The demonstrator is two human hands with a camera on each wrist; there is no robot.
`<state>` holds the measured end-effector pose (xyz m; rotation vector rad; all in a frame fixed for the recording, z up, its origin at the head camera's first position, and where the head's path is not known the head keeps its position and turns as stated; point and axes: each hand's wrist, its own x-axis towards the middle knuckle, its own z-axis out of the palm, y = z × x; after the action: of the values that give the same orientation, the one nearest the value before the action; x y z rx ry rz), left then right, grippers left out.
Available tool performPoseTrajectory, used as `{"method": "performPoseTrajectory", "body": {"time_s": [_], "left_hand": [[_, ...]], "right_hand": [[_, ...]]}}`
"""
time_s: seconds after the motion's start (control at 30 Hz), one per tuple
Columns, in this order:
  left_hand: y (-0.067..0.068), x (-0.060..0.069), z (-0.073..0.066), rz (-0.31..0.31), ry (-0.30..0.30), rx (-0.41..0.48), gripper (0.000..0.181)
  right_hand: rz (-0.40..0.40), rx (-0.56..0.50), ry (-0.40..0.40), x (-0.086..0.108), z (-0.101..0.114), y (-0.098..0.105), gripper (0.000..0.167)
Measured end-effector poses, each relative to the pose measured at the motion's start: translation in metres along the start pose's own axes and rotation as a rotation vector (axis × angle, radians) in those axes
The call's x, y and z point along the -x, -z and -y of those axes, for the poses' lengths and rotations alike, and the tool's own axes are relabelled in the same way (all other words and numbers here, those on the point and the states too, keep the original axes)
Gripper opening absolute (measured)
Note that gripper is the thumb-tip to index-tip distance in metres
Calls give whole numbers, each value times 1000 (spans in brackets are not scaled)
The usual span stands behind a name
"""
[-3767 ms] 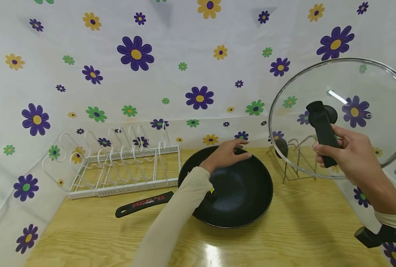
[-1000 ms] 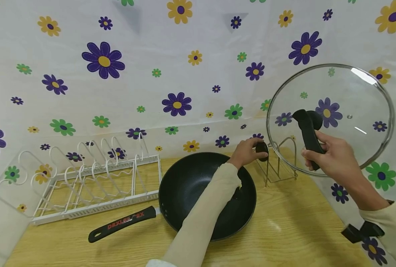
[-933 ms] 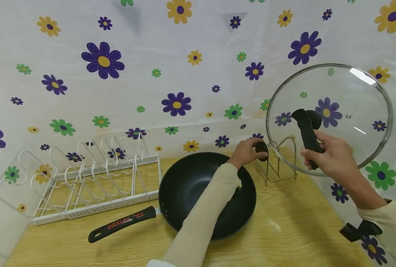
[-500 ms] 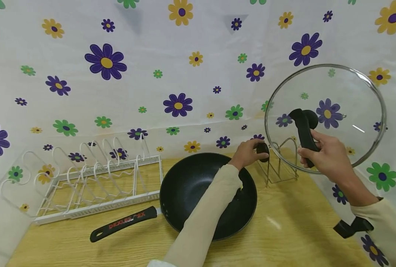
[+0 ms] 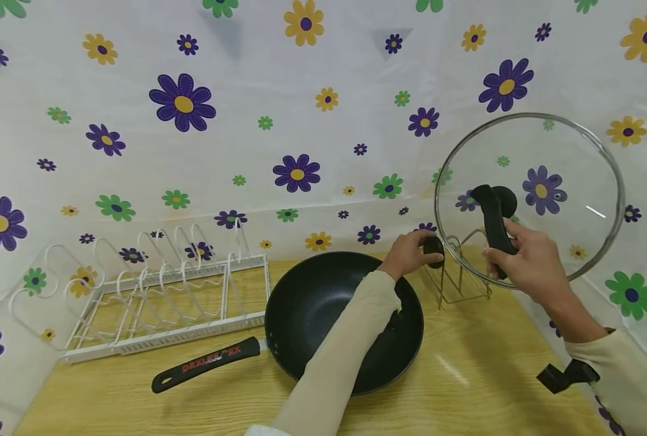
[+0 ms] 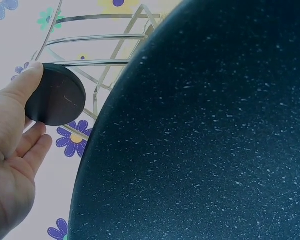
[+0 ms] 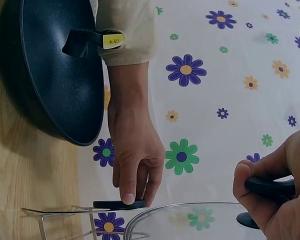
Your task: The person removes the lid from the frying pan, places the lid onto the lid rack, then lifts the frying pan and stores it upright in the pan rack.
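Observation:
My left hand (image 5: 408,254) reaches over the wok and pinches the edge of a black round disc (image 5: 434,251) at the near end of a small wire rack (image 5: 440,290). In the left wrist view the thumb lies on the disc's upper edge, with fingers below it. To the right, my right hand (image 5: 536,260) grips the black handle (image 5: 492,218) of a large glass lid (image 5: 552,145). The lid is held nearly upright in the air, its metal rim overlapping the wire rack in the head view. The black wok (image 5: 318,303) sits on the table beneath my left forearm.
The wok's long handle (image 5: 206,364) points left. A white wire dish rack (image 5: 192,330) stands at the back left of the wooden table (image 5: 465,393). Behind everything hangs a flower-patterned sheet (image 5: 356,66). A black camera mount (image 5: 567,375) is strapped to the right wrist.
Earlier my left hand hovered over the wok; since about one second ago it has held the disc. My right hand has brought the lid slightly left and down.

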<state>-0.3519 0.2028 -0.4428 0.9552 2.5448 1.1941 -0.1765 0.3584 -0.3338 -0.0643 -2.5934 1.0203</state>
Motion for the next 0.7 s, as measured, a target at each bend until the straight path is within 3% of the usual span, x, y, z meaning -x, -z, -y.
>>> {"method": "performPoseTrajectory", "body": {"time_s": [0.53,0.7], "left_hand": [[0,8,-8,-15,48,-49,56],[-1,7,-8,-15,53,-71,56]], "right_hand": [[18,44,34,2,3,-14,67],[1,108,43,1,1,-18,66]]}}
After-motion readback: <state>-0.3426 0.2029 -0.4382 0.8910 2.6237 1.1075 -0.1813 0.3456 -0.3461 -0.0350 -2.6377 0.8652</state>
